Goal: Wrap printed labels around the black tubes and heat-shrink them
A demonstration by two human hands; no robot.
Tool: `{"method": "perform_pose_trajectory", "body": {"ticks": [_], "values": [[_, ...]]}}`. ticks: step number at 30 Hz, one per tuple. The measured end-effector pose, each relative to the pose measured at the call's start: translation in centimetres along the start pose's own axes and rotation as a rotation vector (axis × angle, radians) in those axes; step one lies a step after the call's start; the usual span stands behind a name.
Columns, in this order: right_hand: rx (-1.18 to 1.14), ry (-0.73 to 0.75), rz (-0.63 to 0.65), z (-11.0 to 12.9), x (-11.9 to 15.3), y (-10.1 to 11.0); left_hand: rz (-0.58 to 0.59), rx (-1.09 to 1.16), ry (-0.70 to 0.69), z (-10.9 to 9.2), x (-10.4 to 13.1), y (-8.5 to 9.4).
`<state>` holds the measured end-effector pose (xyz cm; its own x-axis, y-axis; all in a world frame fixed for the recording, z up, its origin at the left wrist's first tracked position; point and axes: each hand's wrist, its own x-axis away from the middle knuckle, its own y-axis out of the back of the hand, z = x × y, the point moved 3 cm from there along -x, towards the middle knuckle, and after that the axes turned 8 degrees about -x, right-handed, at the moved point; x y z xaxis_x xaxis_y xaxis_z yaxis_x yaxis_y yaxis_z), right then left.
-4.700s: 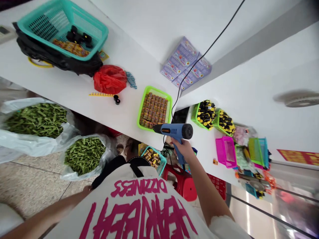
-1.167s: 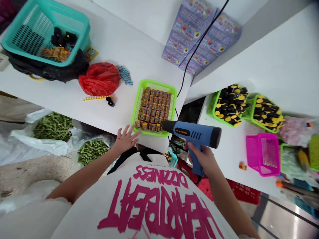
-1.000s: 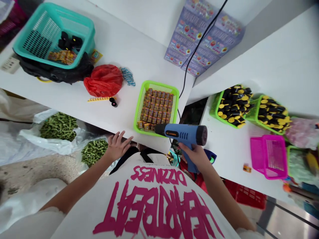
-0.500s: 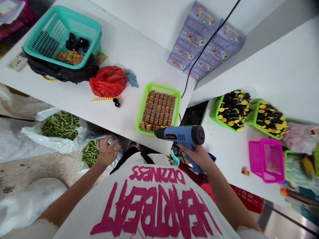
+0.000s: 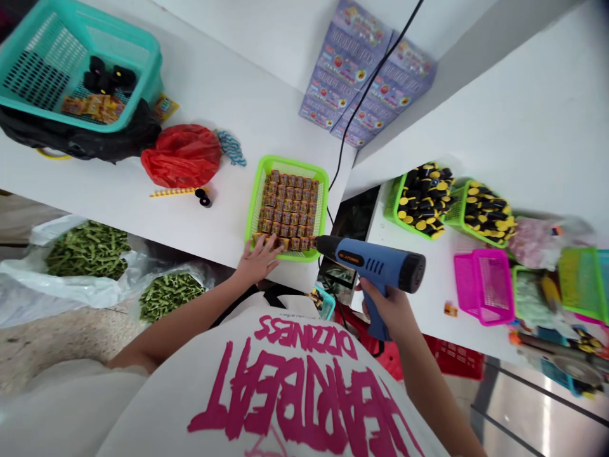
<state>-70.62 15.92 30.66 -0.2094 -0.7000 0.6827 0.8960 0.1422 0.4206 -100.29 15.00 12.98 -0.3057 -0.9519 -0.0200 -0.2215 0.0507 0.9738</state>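
My right hand (image 5: 391,309) is wrapped round the handle of a blue heat gun (image 5: 373,259). Its black nozzle points left, at the near right corner of a light-green basket (image 5: 324,212). Inside this basket stand rows of small, brown-and-orange wrapped pieces (image 5: 287,206). My left hand (image 5: 258,260) lies with spread fingers over the basket's near left edge. Its fingertips are at the front row of pieces and partly cover them; whether they grip one I cannot make out.
Left on the table are a red plastic bag (image 5: 183,157) and a teal basket (image 5: 143,38). Purple boxes (image 5: 340,73) are stacked behind, with a black cable (image 5: 354,111) hanging in front. Bags of green pieces (image 5: 88,254) stand below. To the right are a pink basket (image 5: 495,285) and black-and-yellow items (image 5: 425,197).
My left hand has moved right and up, from beside the table to the basket's near edge. The heat gun has shifted right, its nozzle now at the basket's right corner. The view has shifted.
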Motion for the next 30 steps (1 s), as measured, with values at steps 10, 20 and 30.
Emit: {"method": "perform_pose_trajectory", "body": {"ticks": [10, 20, 30], "values": [[0.082, -0.007, 0.135, 0.3, -1.4, -5.2, -0.280, -0.148, 0.223, 5.6, 13.0, 2.2], [0.105, 0.042, 0.115, 0.0, -2.6, -5.3, -0.401, -0.226, 0.347, 6.8, 15.5, 3.9], [-0.078, -0.005, -0.187, -1.3, -1.1, 0.1, -0.192, -0.066, -0.018, 0.3, 0.6, 1.5]]}}
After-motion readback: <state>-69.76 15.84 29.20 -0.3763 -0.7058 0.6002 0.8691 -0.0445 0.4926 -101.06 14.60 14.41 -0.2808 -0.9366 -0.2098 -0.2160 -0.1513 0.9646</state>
